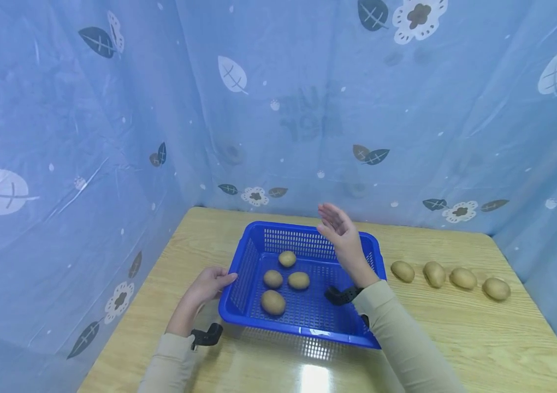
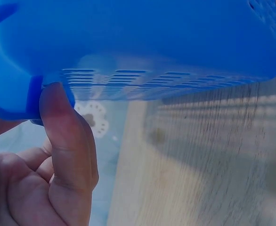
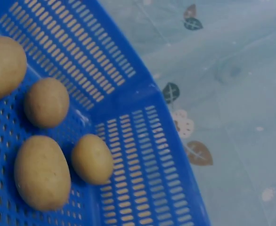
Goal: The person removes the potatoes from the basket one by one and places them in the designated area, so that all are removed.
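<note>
- Left hand (image 1: 207, 284): grips the left rim of the blue basket (image 1: 249, 256), thumb curled against its edge.
- Right hand (image 1: 339, 232): raised above the basket's far right corner, fingers straight and apart, holding nothing.
- Basket: stands on the wooden worktop (image 1: 455, 338); four potatoes (image 1: 273, 302) lie inside.
- Four more potatoes (image 1: 434, 273) lie in a row on the worktop, right of the basket.

Bare table (image 1: 239, 371) in front of the basket (image 1: 303, 327), curtain (image 1: 283, 109) close behind, potato row (image 1: 448, 275) right
</note>
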`<state>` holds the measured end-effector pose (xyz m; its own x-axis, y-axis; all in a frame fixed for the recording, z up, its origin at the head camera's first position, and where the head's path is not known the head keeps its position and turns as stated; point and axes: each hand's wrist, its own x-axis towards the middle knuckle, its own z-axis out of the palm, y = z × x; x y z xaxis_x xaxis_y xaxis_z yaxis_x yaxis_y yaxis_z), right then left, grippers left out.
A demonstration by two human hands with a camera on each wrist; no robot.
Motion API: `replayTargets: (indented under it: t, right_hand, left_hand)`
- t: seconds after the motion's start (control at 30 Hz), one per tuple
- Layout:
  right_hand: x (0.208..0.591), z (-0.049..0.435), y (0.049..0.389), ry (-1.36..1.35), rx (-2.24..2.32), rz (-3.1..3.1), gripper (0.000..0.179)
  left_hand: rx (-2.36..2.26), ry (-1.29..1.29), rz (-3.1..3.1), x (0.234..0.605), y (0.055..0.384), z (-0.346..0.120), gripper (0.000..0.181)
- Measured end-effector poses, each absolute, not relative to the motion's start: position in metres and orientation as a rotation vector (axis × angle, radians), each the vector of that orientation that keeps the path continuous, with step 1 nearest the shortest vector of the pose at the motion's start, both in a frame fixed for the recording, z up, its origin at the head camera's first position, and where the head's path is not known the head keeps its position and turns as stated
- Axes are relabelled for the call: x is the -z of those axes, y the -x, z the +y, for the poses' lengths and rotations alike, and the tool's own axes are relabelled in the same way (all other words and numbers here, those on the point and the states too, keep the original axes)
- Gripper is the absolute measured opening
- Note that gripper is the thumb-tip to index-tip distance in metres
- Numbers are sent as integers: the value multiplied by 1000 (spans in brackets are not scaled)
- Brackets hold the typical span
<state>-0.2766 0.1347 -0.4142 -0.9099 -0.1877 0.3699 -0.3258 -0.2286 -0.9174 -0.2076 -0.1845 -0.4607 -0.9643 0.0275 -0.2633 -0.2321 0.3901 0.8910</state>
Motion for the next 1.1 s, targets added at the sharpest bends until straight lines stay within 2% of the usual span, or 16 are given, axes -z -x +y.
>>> replayTargets:
  t: [0.33, 0.73, 1.1]
  right_hand:
    - [431, 126, 284, -640, -2329, -2061, 54]
    - [452, 127, 295, -543, -2322, -2536, 54]
    - [472, 121, 295, -644, -1969, -2960, 53]
  left_hand:
    - [-1636, 146, 2385, 460, 208, -187, 28]
    - [-1611, 150, 2396, 461, 210, -186, 27]
    - [-1617, 146, 2397, 461, 211, -185, 29]
